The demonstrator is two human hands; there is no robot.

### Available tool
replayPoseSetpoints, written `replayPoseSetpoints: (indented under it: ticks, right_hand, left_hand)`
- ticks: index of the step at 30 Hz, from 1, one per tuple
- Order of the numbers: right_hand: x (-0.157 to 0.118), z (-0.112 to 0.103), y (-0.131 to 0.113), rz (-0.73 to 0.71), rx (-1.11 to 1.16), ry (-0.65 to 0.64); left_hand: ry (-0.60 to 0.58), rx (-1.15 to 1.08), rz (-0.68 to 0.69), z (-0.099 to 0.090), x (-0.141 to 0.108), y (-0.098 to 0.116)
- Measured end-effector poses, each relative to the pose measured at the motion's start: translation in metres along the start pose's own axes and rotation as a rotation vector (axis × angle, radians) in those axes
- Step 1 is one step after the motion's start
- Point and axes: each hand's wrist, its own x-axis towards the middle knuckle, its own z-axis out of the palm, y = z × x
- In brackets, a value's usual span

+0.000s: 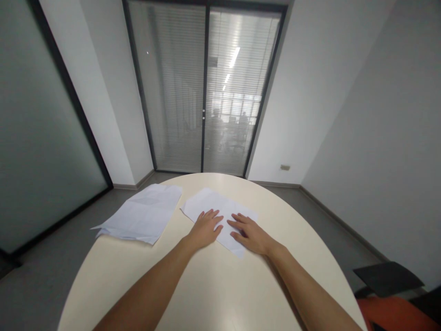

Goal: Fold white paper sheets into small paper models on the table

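Observation:
A white sheet of paper lies on the round cream table, its left edge slightly raised. My left hand rests palm down on the sheet's lower left part, fingers apart. On the right part of the same sheet, my right hand lies palm down with its fingers spread. A small gap of paper shows between the two hands. Neither hand grips anything. To the left, a stack of creased white sheets lies at the table's edge and partly overhangs it.
A chair with a red seat and a black armrest stands at the lower right, beside the table. Beyond the table's far edge are glass doors with blinds. Grey floor shows at the left.

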Motion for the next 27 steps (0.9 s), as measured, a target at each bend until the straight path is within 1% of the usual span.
replayPoseSetpoints:
  ticks: [2,4,8,11,14,15,18,21,24,27]
  right_hand:
    - [-0.001,-0.003,0.0,-0.02,0.014,-0.019]
    - [-0.003,-0.005,0.001,-0.025,0.021,-0.066]
    - [-0.005,-0.008,0.001,0.036,0.021,-0.181]
    - [-0.006,-0.008,0.001,0.068,0.04,-0.218]
    - [-0.007,-0.007,0.002,0.074,0.057,-0.211]
    - [-0.007,-0.006,0.003,0.077,0.058,-0.207]
    - [-0.007,-0.005,0.004,0.081,0.048,-0.188]
    - [-0.007,-0.006,0.004,0.073,0.035,-0.166]
    - [-0.008,-0.008,0.005,0.063,0.046,-0.144]
    - [-0.008,-0.01,0.006,0.044,0.058,-0.131]
  left_hand:
    - [-0.016,-0.006,0.006,0.0,0.0,-0.002]
    - [-0.029,-0.007,0.015,0.0,0.0,-0.004]
    - [-0.036,-0.022,0.043,0.002,0.0,-0.008]
    - [-0.003,-0.056,0.059,0.0,0.002,-0.011]
    - [0.067,-0.096,0.144,-0.007,0.005,-0.013]
    - [0.073,-0.113,0.183,-0.01,0.005,-0.013]
    - [0.021,-0.183,0.252,-0.021,0.003,-0.015]
    - [-0.028,-0.245,0.269,-0.029,-0.003,-0.016]
    - [-0.063,-0.288,0.281,-0.032,-0.008,-0.016]
    - [-0.063,-0.312,0.273,-0.03,-0.01,-0.017]
